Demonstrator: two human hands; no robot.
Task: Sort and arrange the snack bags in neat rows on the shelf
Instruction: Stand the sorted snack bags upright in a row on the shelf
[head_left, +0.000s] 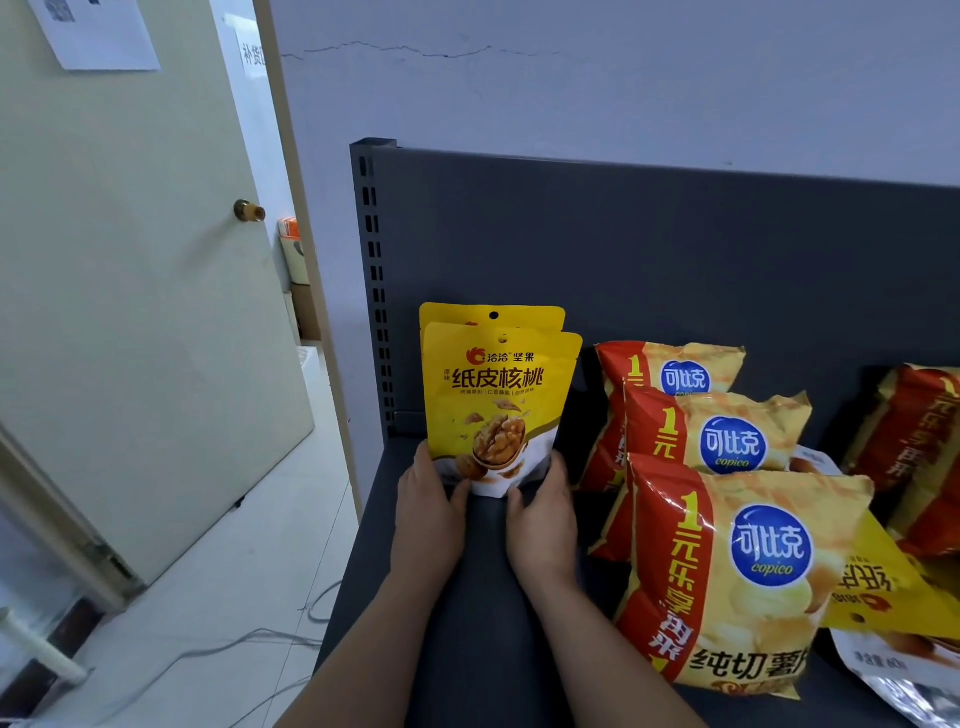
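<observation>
A yellow walnut bag (498, 400) stands upright at the left end of the dark grey shelf (467, 597), with a second yellow walnut bag (491, 313) upright right behind it. My left hand (428, 506) grips the front bag's lower left corner and my right hand (543, 514) grips its lower right corner. To the right, three red-and-yellow chip bags (727, 566) lie in a row running from back to front.
More chip bags (914, 452) lie at the far right, with another yellow walnut bag (883, 587) lying flat among them. The shelf's back panel (675, 260) rises behind. An open door (130, 286) and floor cables (249, 644) are on the left.
</observation>
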